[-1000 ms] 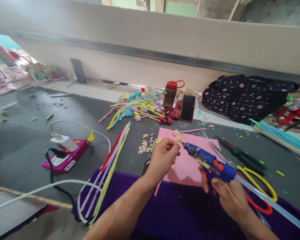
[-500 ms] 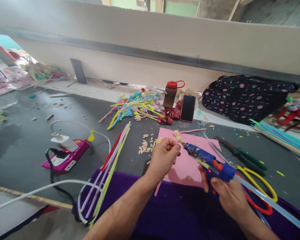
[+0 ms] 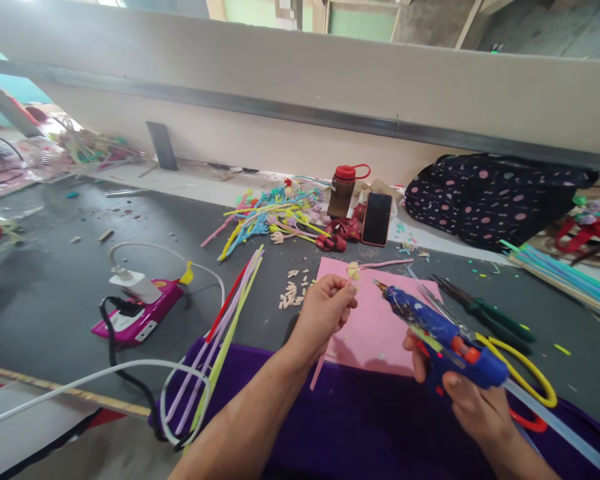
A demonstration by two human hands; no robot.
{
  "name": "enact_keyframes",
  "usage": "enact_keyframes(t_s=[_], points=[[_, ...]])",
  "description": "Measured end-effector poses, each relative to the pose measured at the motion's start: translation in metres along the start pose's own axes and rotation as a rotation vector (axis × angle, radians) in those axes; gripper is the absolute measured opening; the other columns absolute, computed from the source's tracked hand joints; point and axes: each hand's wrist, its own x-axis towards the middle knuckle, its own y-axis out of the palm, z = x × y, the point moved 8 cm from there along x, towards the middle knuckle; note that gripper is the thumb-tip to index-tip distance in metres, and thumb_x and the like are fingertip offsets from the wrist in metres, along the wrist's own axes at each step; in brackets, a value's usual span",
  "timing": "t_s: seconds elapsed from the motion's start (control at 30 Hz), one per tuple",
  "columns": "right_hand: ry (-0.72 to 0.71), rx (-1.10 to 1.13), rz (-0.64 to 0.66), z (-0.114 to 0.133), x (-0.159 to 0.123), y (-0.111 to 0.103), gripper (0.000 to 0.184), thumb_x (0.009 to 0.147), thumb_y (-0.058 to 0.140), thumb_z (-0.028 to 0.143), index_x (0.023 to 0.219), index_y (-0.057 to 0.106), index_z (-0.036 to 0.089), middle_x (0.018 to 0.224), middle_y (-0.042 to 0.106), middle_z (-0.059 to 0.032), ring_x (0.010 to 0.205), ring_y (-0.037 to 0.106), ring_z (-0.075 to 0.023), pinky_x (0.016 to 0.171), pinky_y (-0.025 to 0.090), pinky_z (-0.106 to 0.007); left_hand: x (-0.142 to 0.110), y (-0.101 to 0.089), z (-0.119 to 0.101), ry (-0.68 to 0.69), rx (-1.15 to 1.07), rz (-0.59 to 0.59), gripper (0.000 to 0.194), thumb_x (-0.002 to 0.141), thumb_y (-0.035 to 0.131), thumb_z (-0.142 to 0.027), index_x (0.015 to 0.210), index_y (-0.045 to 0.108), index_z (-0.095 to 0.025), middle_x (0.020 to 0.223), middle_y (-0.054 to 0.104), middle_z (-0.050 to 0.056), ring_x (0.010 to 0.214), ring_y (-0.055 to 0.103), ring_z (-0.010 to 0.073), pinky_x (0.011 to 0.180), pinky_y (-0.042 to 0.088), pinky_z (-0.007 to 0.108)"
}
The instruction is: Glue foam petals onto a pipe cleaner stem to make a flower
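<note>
My left hand (image 3: pixel 326 308) is closed in a pinch on a pink pipe cleaner (image 3: pixel 318 375), whose lower end sticks out below my fist. Small pale yellow pieces (image 3: pixel 353 270) show just above my fingertips; whether they are fixed to the pipe cleaner I cannot tell. Wrapped round the handle of a blue hot glue gun (image 3: pixel 425 321) is my right hand (image 3: pixel 480 407). The gun's nozzle points up and left, a short way from my left fingers. A long clear glue stick (image 3: pixel 560 427) runs out of its back. Beneath both lies a pink sheet (image 3: pixel 380 333).
Short cream pieces (image 3: pixel 291 295) lie left of the sheet, near loose pipe cleaners (image 3: pixel 235 310). Pliers (image 3: pixel 495 317) and yellow-handled scissors (image 3: pixel 535 373) lie right. Behind stand a bottle (image 3: pixel 341 193), a phone (image 3: pixel 377 219) and a colourful pipe-cleaner pile (image 3: pixel 265 217). A magenta power strip (image 3: pixel 145 317) trails cables.
My right hand has drawn the glue gun back, right and down, so its nozzle is now apart from the yellow pieces. My left hand stays nearly in place.
</note>
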Motion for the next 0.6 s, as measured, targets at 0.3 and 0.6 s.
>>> enact_keyframes(t_s=[0.3,0.6], points=[[-0.094,-0.638,0.169,-0.004,0.015,0.025,0.027,0.079,0.054,0.032,0.102,0.049,0.019,0.088,0.057,-0.0056,0.069,0.057,-0.0181,0.058,0.043,-0.028,0.003,-0.011,-0.024,0.045,-0.246,0.077,0.019,0.072,0.059,-0.025,0.064,0.046,-0.015,0.056,0.05,-0.005,0.033,0.029,-0.0008,0.03,0.014,0.013],[-0.001,-0.895,0.369,-0.026,0.005,0.059,0.026,0.081,0.049,0.038,0.098,0.05,0.018,0.087,0.055,-0.0057,0.071,0.059,-0.0208,0.058,0.043,-0.031,-0.002,-0.004,-0.022,0.004,-0.237,0.107,0.018,0.071,0.059,-0.024,0.063,0.047,-0.014,0.055,0.05,-0.005,0.033,0.03,-0.0005,0.029,0.014,0.013]])
